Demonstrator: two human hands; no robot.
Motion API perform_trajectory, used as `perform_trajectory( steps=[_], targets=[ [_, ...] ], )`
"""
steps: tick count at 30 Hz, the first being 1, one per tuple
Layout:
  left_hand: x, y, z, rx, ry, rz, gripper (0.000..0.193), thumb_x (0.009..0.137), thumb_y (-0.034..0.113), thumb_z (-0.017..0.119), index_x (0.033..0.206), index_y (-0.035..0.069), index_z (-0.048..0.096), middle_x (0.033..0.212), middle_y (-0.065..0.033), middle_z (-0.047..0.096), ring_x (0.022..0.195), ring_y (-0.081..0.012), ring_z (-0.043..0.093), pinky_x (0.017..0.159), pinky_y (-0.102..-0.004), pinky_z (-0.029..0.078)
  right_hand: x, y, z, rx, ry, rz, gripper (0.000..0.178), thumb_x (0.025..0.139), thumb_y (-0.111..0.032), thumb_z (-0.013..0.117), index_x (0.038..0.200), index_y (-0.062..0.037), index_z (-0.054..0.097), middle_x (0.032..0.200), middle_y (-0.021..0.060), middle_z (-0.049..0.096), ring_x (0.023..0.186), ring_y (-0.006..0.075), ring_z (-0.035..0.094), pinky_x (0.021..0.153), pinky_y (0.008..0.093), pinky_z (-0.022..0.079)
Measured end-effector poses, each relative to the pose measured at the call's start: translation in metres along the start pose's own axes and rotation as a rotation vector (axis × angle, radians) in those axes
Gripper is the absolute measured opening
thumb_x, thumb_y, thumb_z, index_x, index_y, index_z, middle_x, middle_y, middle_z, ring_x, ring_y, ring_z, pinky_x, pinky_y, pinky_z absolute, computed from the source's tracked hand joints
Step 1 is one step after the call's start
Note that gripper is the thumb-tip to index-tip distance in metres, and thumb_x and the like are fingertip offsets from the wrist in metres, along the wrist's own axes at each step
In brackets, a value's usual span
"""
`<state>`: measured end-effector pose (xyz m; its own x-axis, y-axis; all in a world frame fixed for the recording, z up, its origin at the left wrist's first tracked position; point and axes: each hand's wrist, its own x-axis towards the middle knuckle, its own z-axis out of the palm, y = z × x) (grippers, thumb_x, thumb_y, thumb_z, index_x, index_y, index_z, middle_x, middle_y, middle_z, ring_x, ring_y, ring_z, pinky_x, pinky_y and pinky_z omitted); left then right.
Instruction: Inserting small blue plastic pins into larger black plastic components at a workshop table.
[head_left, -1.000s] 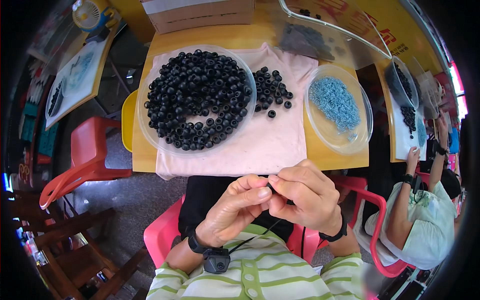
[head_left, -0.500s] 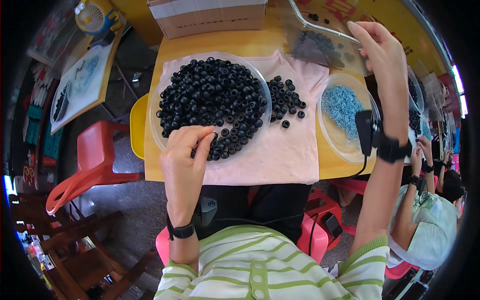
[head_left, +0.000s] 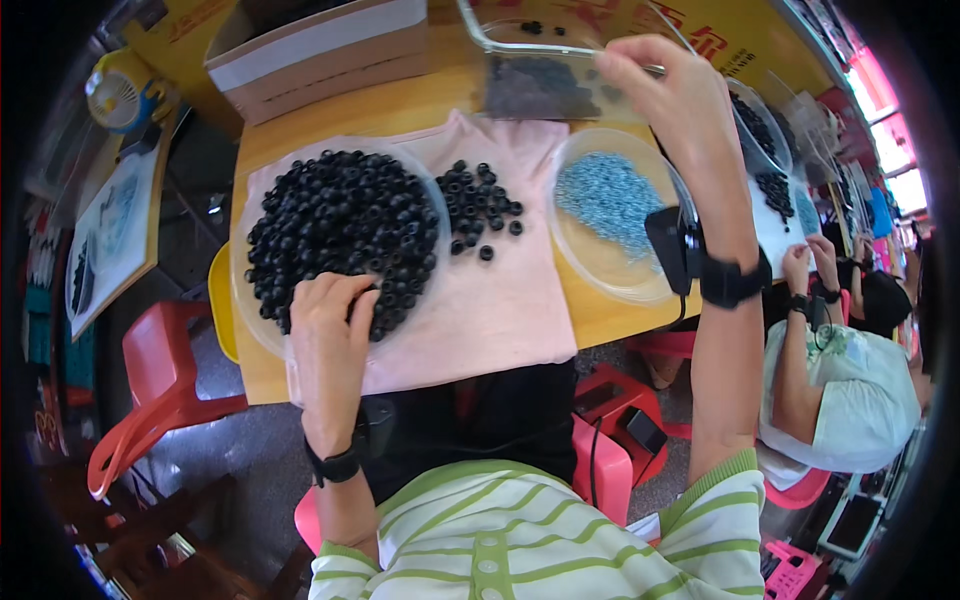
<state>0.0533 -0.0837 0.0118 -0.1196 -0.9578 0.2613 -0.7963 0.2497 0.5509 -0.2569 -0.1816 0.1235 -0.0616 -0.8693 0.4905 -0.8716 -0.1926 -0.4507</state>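
My left hand point(head_left: 332, 325) rests at the near edge of a heap of black beads point(head_left: 345, 215) in a round clear tray point(head_left: 438, 270). Its thumb and forefinger are pinched together; what lies between the fingertips is hard to make out. A smaller group of loose black beads point(head_left: 486, 205) lies just right of the tray on a pink cloth point(head_left: 490, 320). My right hand point(head_left: 675, 85) is raised at the far side, its fingers closed at the rim of a clear plastic bin point(head_left: 540, 48). Dark beads show through the bin's wall.
A round clear tray point(head_left: 585, 275) with small blue beads point(head_left: 605, 195) stands below my right forearm. At the back left is a cardboard box point(head_left: 320, 60). A red chair point(head_left: 165, 355) is to the left; a co-worker point(head_left: 840, 390) sits at the right.
The whole view has shifted, moving the table leftward in the picture. My left hand has gone lower among the beads, toward the tray's near edge. My right hand stays at the bin's rim.
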Motion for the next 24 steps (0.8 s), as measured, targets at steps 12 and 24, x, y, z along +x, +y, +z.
perform_trajectory(
  steps=[12,24],
  targets=[
    [0.002,0.002,0.000,0.032,-0.089,0.028,0.018,0.083,-0.002,0.064,0.100,0.001,0.068,0.093,-0.0122,0.062,0.093,-0.0307,0.057,0.084,-0.0396,0.045,-0.136,0.069,-0.030,-0.158,-0.412,-0.102,0.005,0.084,-0.011,0.067,0.088,-0.0091,0.067,0.083,0.0094,0.061,0.084,0.0294,0.065,0.071,0.0397,0.053],
    [0.002,-0.002,-0.007,0.018,-0.040,0.008,0.011,0.080,0.003,0.069,0.090,0.002,0.066,0.091,-0.0113,0.066,0.093,-0.0289,0.059,0.082,-0.0388,0.046,-0.135,0.069,-0.015,-0.087,-0.341,-0.137,0.007,0.079,-0.004,0.065,0.085,-0.0037,0.061,0.084,0.0097,0.061,0.083,0.0283,0.065,0.071,0.0387,0.052]
  ],
)
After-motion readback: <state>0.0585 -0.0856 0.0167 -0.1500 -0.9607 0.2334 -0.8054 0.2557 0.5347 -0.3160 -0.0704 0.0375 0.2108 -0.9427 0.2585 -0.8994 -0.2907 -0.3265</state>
